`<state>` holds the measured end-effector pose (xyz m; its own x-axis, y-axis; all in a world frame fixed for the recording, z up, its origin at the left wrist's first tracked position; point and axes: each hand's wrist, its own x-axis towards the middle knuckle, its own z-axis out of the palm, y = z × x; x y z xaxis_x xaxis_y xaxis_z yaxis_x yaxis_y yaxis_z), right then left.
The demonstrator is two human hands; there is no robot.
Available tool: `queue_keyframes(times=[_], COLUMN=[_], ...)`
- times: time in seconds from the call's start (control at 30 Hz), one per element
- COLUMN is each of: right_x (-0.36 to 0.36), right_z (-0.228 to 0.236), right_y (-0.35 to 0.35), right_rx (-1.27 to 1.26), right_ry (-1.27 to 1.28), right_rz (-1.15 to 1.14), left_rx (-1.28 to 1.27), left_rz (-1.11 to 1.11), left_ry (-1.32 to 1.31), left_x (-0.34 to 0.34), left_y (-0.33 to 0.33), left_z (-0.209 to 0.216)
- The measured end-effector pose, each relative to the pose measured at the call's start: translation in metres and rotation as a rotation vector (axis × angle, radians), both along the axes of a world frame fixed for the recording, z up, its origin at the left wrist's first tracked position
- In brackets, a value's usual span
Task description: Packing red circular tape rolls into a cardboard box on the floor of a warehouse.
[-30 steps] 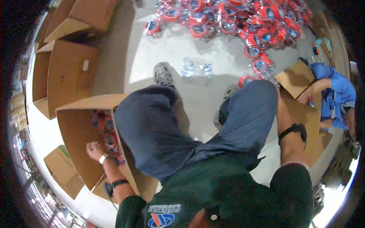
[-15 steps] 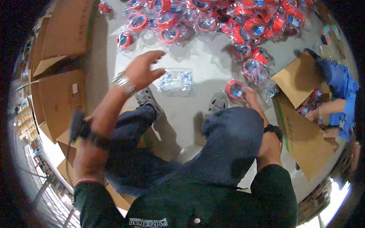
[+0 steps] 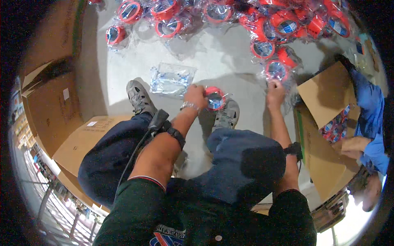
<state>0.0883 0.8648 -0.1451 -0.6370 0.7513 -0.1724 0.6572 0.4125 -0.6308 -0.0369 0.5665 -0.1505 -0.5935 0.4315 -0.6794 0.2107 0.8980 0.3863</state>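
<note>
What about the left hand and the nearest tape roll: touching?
Touching; the head view shows the left hand against the tape roll, with no gap.

Red roll pile (image 3: 284,20) cut off by top edge; shirt emblem (image 3: 164,240) by bottom edge

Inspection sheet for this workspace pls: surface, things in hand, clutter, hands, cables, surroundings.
Surface: pale floor, partly shadowed.
Things in hand: red tape roll by the right shoe; wrapped roll below the heap.
Clutter: heap of red rolls in clear wrap; flat clear plastic packet on the floor.
Hands: left hand, fingers at the roll's left edge; right hand, fingers at the wrapped roll's lower edge; grips unclear.
Cables: black cable beside the left forearm; far end not visible.
Surroundings: cardboard boxes left; open box with rolls right, beside a co-worker's blue sleeve.
</note>
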Motion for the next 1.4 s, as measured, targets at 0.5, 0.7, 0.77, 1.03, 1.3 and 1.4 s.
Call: queue_keyframes(times=[0.5, 0.7, 0.77, 1.03, 1.3, 1.4], right_x=[-0.042, -0.021, -0.028, -0.041, -0.128, -0.131], right_z=[-0.021, -0.036, -0.040, 0.058, 0.274, 0.347], right_y=[0.051, -0.093, -0.106, -0.097, -0.139, -0.192], right_rx=[-0.077, -0.398, -0.639, -1.085, -0.985, -0.908], right_ry=[-0.137, -0.336, 0.037, 0.125, 0.594, 0.668], right_rz=[0.415, 0.406, 0.045, -0.215, 0.193, 0.385], left_rx=[0.452, 0.302, 0.391, 0.551, 1.228, 1.372], left_rz=[0.735, 0.700, 0.700, 0.712, 0.659, 0.766], left_ry=[-0.408, -0.274, -0.259, -0.351, 0.090, 0.093], left_x=[-0.028, -0.009, -0.013, -0.010, -0.047, -0.039], left_y=[0.004, 0.019, 0.004, 0.012, -0.018, -0.070], left_z=[0.013, -0.005, -0.021, 0.055, 0.254, 0.314])
